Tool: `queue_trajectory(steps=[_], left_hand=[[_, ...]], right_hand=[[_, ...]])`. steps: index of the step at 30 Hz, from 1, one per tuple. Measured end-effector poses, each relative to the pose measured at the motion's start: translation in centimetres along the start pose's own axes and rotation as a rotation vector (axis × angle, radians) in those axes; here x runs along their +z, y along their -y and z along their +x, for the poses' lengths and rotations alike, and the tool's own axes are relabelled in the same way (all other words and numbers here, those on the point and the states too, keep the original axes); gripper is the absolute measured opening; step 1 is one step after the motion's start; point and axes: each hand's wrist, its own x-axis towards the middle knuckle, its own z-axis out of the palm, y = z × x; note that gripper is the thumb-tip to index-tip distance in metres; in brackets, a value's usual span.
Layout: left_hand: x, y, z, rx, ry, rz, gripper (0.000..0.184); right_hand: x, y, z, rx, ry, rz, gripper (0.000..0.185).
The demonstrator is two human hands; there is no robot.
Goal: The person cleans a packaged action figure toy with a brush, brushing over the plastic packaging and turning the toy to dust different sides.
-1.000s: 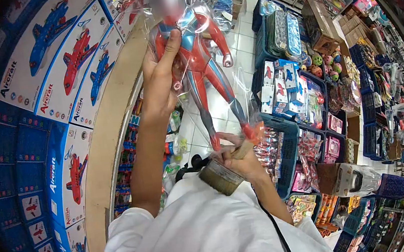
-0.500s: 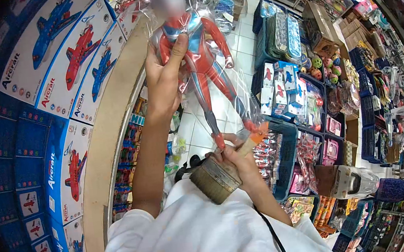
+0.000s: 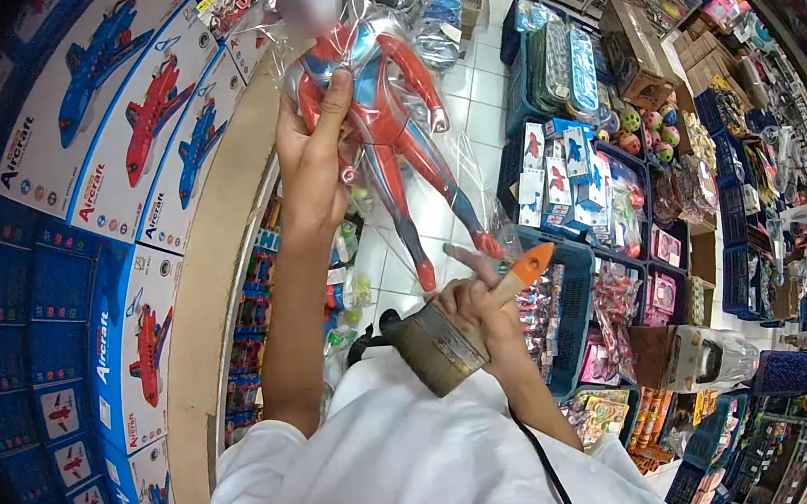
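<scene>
In the head view, your left hand (image 3: pixel 315 167) grasps the toy figure (image 3: pixel 389 118) by its chest and side through a clear bag (image 3: pixel 358 1); your thumb lies in front, the other fingers mostly hidden behind it. The toy figure's head is blurred, and the printed card (image 3: pixel 240 2) beside that head runs off the top edge. Just below the toy figure's feet, your right hand (image 3: pixel 485 317) is clenched around a brush (image 3: pixel 439 348), some fingers concealed; whether it touches the bag, you cannot tell. Left of the toy figure, boxes (image 3: pixel 114 151) fade into the dark rim.
</scene>
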Motion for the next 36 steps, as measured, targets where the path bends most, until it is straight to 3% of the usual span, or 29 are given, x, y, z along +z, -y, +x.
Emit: queue_trajectory(steps=[5, 6, 10, 18, 24, 27, 29, 36], left_hand=[[-0.8, -0.1, 0.0, -0.051, 0.001, 0.026, 0.038], [-0.9, -0.1, 0.0, -0.051, 0.002, 0.026, 0.038], [-0.8, -0.3, -0.2, -0.056, -0.001, 0.049, 0.036], [-1.0, -0.1, -0.3, -0.081, -0.002, 0.030, 0.030], [-0.5, 0.1, -0.1, -0.074, -0.034, -0.043, 0.030], [0.6, -0.5, -0.1, -0.081, -0.161, -0.080, 0.029], [-0.4, 0.0, 0.4, -0.036, -0.038, -0.074, 0.031], [1.5, 0.6, 0.4, -0.001, -0.021, -0.072, 0.032]], right_hand=[[-1.0, 0.6, 0.4, -0.116, -0.118, -0.027, 0.069], [-0.6, 0.7, 0.4, -0.145, -0.150, 0.054, 0.041], [-0.5, 1.6, 0.2, -0.137, -0.083, -0.004, 0.056], [0.3, 1.8, 0.8, -0.026, -0.313, -0.094, 0.034], [-0.7, 1.1, 0.9, -0.184, -0.142, -0.102, 0.034], [0.0, 1.8, -0.4, -0.104, -0.190, -0.326, 0.029], [-0.4, 0.8, -0.6, -0.121, -0.164, -0.336, 0.026], [1.0, -0.2, -0.7, -0.027, -0.232, -0.335, 0.017]])
